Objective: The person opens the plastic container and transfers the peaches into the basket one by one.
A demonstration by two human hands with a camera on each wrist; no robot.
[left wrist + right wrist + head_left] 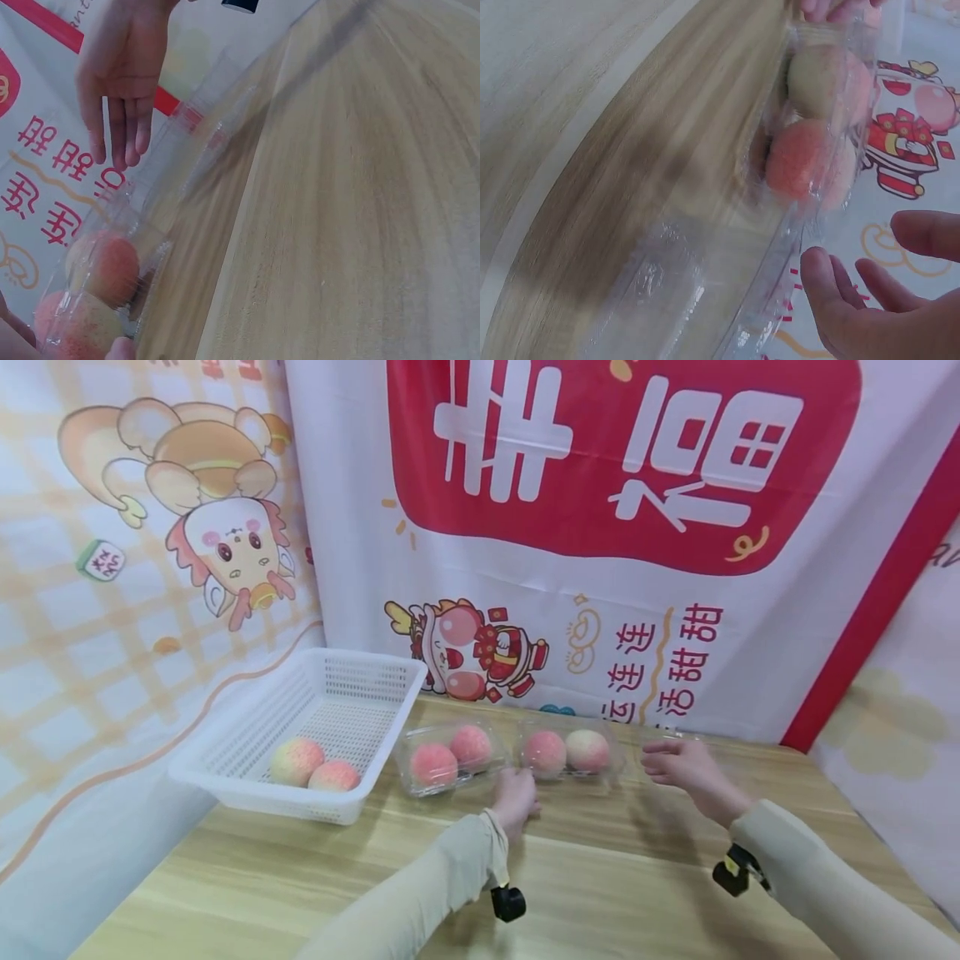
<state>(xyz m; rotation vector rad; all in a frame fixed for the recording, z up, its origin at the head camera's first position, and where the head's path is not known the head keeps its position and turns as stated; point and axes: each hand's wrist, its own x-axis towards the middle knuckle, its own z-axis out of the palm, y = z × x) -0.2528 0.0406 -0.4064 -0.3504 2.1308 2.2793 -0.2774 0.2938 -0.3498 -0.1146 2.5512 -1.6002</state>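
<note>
Two pink and cream peaches [587,751] sit in a clear plastic box [754,142] at the middle of the table's back. My left hand [516,802] is at this box's left end, thumb and fingers on either side of it in the left wrist view. To its left, a second clear box [423,789] holds two pink peaches [472,746]. My right hand [690,774] hovers right of the boxes, fingers extended and holding nothing. An unfilled clear box [652,277] with its lid raised lies beside it, partly hidden by the hand in the head view.
A white perforated basket [270,797] with two peaches [297,762] stands at the left. Behind the wooden table [600,893] hangs a printed cloth [345,568], close to the boxes. Another patterned cloth [45,710] closes off the left side.
</note>
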